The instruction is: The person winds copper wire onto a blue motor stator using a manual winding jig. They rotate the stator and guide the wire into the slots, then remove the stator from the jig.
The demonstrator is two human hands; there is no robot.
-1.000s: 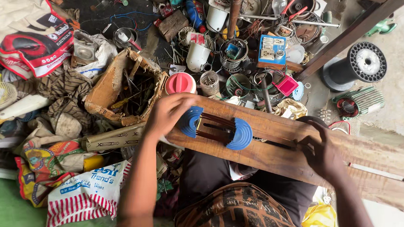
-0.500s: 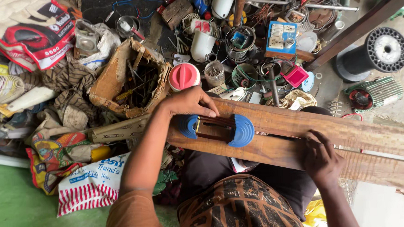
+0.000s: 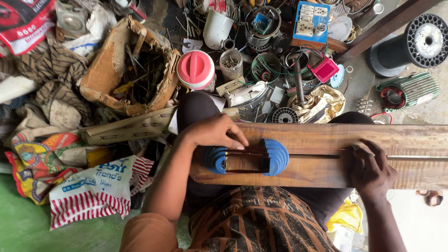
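Observation:
A long wooden board [image 3: 328,137] lies across my lap. A slot in it holds a spool former with blue stepped end discs [image 3: 277,156] and a wooden core. My left hand [image 3: 214,132] rests on the board's far edge at the left blue disc, fingers laid over the former's top. My right hand [image 3: 368,168] presses flat on the board to the right, fingers spread over a thin rod or groove that runs along the wood.
The floor ahead is crowded: a torn cardboard box [image 3: 108,75] of tools, a jar with a pink lid [image 3: 195,68], a blue socket board [image 3: 313,19], a black wire spool [image 3: 419,39], a finned motor housing [image 3: 409,88], and printed bags [image 3: 94,190] at the left.
The view has moved in closer. My left hand has slid from gripping the left blue disc to lying over the top of the former. My right hand stays on the board.

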